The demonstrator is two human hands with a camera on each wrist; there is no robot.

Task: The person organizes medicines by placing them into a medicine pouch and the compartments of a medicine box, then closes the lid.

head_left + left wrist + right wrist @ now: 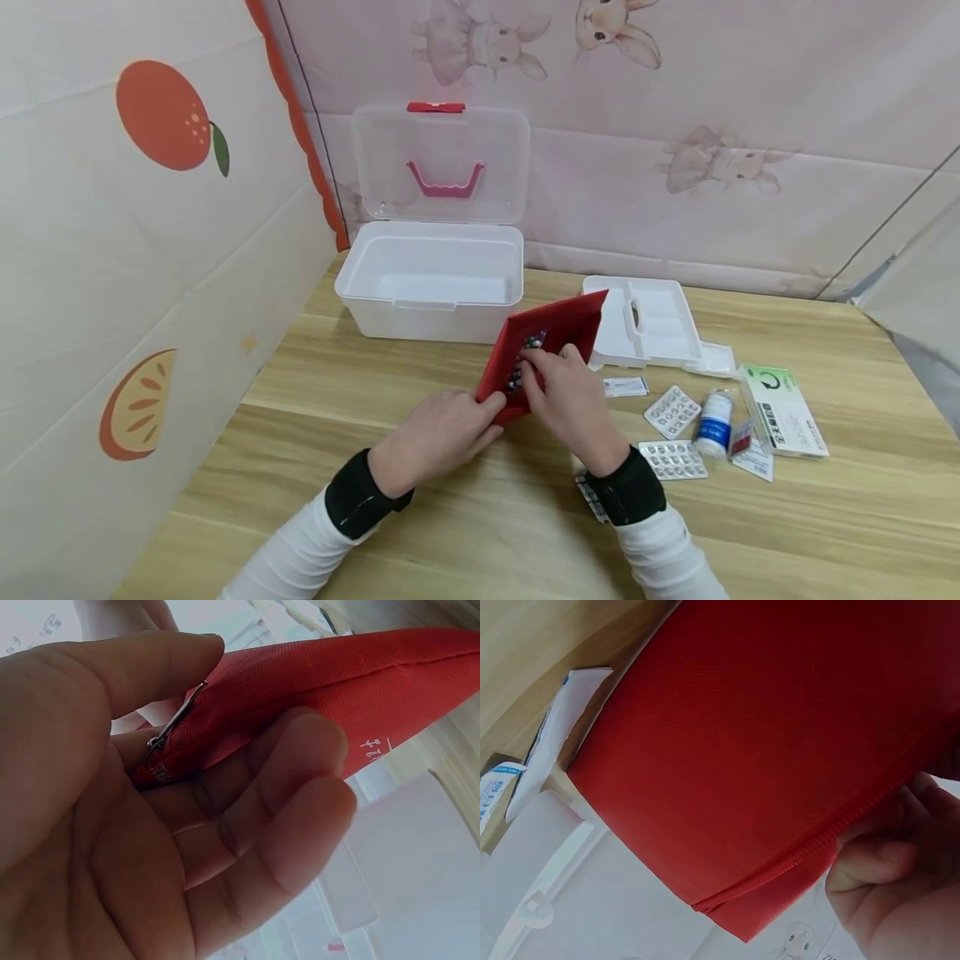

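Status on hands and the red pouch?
Left hand pinches red pouch at its zipper end. Right hand grips the open edge. Nothing in the way.

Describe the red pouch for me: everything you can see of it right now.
The red pouch is flat woven-looking fabric with a zip along one edge and a metal pull near its corner. It is tilted up off the wooden table, in front of the open white box. The left hand pinches its near corner; the right hand holds the open edge, where small dark items show.
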